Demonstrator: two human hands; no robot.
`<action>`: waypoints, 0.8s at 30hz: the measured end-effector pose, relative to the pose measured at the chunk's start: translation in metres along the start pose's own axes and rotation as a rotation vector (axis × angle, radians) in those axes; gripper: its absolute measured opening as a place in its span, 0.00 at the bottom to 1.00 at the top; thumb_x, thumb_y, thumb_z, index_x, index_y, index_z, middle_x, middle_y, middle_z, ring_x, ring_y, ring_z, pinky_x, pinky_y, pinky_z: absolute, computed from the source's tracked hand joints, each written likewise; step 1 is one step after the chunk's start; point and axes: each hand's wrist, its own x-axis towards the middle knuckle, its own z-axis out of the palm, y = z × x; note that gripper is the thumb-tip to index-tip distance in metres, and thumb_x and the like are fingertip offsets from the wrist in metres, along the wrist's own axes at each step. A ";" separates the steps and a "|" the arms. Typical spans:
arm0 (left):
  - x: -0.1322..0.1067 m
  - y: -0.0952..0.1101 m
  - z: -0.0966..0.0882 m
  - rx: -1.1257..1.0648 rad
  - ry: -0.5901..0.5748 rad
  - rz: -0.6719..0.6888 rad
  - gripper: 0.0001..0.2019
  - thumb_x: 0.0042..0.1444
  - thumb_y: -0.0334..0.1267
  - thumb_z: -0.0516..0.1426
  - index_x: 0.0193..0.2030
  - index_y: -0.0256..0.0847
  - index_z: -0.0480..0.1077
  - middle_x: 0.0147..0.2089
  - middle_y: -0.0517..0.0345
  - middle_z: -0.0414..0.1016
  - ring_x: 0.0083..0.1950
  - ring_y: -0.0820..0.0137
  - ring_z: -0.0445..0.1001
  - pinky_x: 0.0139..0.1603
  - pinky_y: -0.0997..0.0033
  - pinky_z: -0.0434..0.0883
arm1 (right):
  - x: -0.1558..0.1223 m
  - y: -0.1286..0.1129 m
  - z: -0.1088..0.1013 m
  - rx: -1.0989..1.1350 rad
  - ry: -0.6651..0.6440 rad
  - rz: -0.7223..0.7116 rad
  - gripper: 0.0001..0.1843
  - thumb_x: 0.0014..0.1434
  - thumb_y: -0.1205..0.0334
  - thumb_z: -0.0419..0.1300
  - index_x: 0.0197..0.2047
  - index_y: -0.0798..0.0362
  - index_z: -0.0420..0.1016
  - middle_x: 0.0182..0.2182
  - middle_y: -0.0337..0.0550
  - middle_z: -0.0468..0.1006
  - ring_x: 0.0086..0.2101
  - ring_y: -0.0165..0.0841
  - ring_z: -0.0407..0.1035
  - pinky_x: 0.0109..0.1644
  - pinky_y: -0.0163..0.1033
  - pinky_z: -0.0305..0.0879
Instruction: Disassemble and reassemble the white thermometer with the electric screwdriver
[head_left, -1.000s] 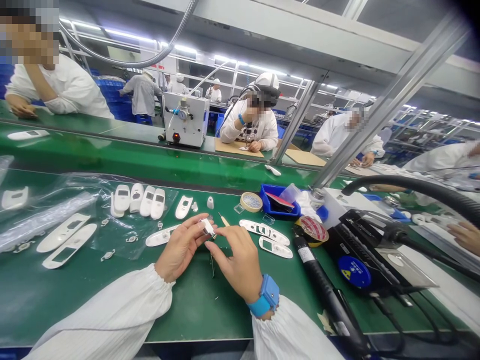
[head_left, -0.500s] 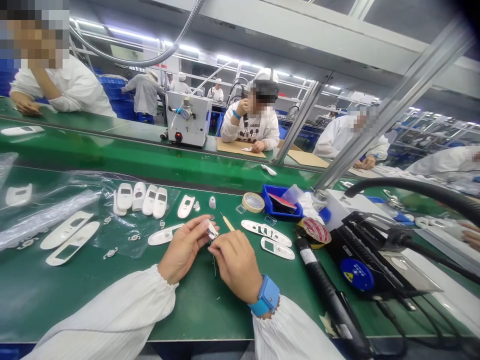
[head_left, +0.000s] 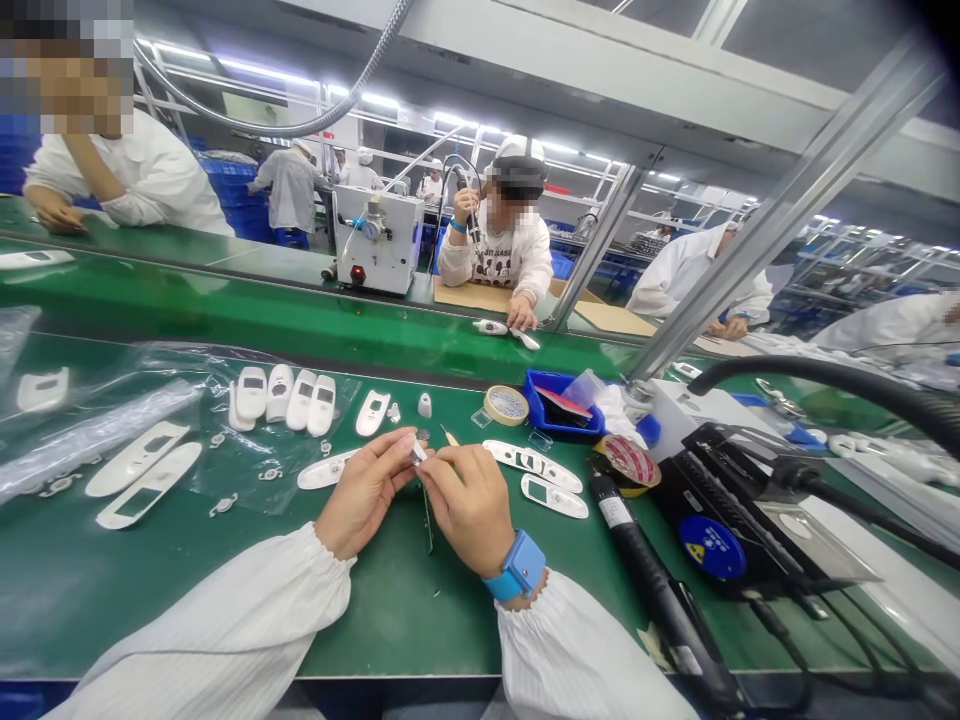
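Observation:
My left hand and my right hand meet over the green table, both pinching a small white plastic part between their fingertips. A thin metal tool, perhaps tweezers, hangs down from under my right hand. A blue wristband sits on my right wrist. Just beyond my fingers lie a wooden stick and a long white cover. Two more white covers lie to the right of my right hand.
A clear plastic sheet at left carries several white housings and long covers. A tape roll, a blue tray, a black tool and a black device stand to the right. Other workers sit across the conveyor.
My hands have closed together on the small part and shifted slightly left; my right hand has turned over it. The worker opposite has raised a hand and put a part on the conveyor.

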 end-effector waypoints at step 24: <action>-0.001 -0.003 -0.002 0.194 -0.082 0.076 0.17 0.44 0.34 0.61 0.43 0.36 0.70 0.38 0.51 0.74 0.43 0.64 0.72 0.44 0.68 0.68 | 0.021 -0.041 -0.014 0.641 -0.417 0.390 0.04 0.52 0.68 0.58 0.26 0.53 0.67 0.26 0.38 0.69 0.31 0.29 0.61 0.36 0.35 0.59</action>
